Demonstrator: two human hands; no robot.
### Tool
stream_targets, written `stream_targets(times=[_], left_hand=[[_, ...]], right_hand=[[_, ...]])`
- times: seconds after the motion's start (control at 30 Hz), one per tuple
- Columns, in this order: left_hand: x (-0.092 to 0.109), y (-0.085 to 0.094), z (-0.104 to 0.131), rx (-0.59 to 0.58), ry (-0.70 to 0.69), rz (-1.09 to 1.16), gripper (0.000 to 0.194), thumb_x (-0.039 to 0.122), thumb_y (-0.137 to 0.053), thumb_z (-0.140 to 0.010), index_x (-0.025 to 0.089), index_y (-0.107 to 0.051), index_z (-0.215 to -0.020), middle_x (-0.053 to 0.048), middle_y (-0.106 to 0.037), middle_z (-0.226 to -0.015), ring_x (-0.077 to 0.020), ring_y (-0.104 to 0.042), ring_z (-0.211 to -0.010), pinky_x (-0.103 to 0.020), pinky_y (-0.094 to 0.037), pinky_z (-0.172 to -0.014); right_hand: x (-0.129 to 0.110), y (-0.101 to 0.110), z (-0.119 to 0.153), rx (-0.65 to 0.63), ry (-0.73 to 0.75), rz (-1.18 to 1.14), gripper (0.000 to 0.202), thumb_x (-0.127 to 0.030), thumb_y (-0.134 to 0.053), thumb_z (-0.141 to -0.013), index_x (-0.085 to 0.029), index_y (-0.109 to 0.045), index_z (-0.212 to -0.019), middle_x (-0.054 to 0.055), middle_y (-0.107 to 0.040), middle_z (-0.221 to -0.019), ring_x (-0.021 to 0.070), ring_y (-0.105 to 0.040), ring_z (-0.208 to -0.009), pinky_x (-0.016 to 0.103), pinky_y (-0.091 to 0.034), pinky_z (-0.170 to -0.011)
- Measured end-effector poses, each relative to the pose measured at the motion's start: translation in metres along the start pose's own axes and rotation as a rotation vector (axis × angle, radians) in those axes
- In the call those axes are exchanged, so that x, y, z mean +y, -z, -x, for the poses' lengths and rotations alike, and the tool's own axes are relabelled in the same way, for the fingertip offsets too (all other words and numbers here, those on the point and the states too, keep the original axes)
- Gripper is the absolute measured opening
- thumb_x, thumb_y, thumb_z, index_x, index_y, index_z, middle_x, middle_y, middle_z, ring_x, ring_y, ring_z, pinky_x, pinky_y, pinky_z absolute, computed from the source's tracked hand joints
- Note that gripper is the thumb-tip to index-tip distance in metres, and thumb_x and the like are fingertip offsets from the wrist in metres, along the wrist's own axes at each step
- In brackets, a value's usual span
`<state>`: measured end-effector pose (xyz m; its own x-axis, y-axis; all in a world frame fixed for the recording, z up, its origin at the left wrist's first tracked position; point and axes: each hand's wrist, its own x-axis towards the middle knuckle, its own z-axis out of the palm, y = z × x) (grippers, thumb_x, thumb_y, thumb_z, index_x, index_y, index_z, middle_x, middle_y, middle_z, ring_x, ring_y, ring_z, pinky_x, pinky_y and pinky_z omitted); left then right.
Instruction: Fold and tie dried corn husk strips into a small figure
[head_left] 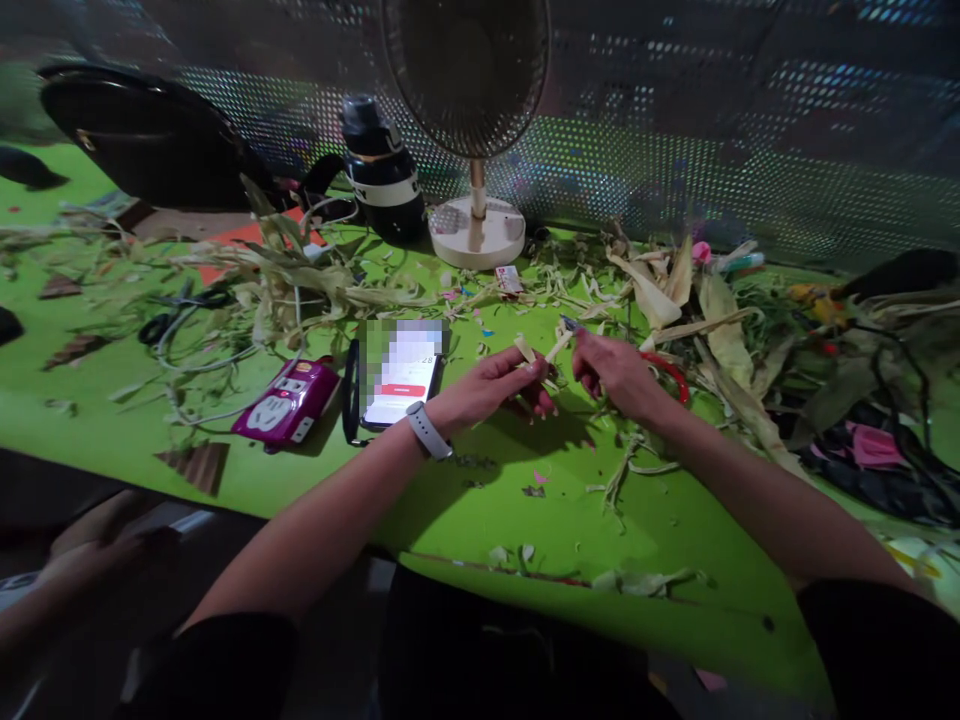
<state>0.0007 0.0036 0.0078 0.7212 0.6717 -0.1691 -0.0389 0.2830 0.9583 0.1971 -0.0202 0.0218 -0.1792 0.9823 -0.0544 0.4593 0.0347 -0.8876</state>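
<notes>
Just right of a lit phone (406, 372) on the green table (465, 525), pinches in the left hand (510, 380) a pale husk strip (558, 347); grips a small dark tool (568, 323), too blurred to identify, in the curled right hand (611, 368), near loose husks (651, 292).

Phone screen (397, 408), 9 o'clock from the view's centre: "28" reads beside a pixelated patch; the lettering on its red button (406, 390) is too small to read.
Dark bottle (384, 220), 11 o'clock: what looks like a "Y" on the white band (386, 192); the mark above it is unclear.
Small printed card (508, 281), 12 o'clock: print illegible.
Purple power strip (315, 400), 9 o'clock: orange label, unreadable.
</notes>
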Motion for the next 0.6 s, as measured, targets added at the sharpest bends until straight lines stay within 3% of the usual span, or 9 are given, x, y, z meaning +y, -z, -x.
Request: stream_targets(times=[0.1,0.2,0.37,0.6], left_hand=[[-0.001,0.000,-0.002,0.061,-0.041,0.023,0.025,0.041,-0.053,-0.088,0.016,-0.053,-0.087,0.000,-0.065,-0.064,-0.0086,-0.061,-0.056,-0.020,-0.045,-0.054],[-0.004,-0.002,-0.004,0.106,-0.088,-0.016,0.029,0.044,-0.054,-0.087,0.015,-0.054,-0.083,0.003,-0.059,-0.054,-0.0063,-0.054,-0.047,-0.018,-0.039,-0.048],[-0.006,-0.002,-0.005,0.118,-0.139,-0.078,0.029,0.042,-0.063,-0.081,0.015,-0.055,-0.087,0.004,-0.059,-0.054,-0.0055,-0.052,-0.046,-0.018,-0.038,-0.047],[0.004,0.010,-0.003,0.128,-0.206,-0.095,0.025,0.038,-0.061,-0.083,0.014,-0.055,-0.085,0.004,-0.057,-0.052,-0.0051,-0.049,-0.044,-0.019,-0.036,-0.045]], right_hand=[[-0.003,-0.005,0.005,-0.068,0.133,0.211,0.045,-0.057,-0.040,-0.089,-0.019,-0.047,-0.068,-0.002,-0.046,-0.059,0.0103,-0.040,-0.052,0.025,-0.029,-0.051],[0.000,-0.013,0.007,-0.033,0.269,0.368,0.034,-0.044,-0.039,-0.093,-0.019,-0.046,-0.071,-0.002,-0.044,-0.059,0.0105,-0.038,-0.052,0.026,-0.026,-0.054],[0.006,-0.018,0.007,-0.015,0.332,0.324,0.026,-0.034,-0.038,-0.094,-0.020,-0.046,-0.073,-0.003,-0.045,-0.060,0.0103,-0.040,-0.053,0.024,-0.029,-0.055],[0.004,-0.003,0.003,-0.021,0.373,0.306,0.027,-0.033,-0.042,-0.093,-0.019,-0.047,-0.071,-0.004,-0.042,-0.057,0.0093,-0.037,-0.050,0.024,-0.028,-0.053]])
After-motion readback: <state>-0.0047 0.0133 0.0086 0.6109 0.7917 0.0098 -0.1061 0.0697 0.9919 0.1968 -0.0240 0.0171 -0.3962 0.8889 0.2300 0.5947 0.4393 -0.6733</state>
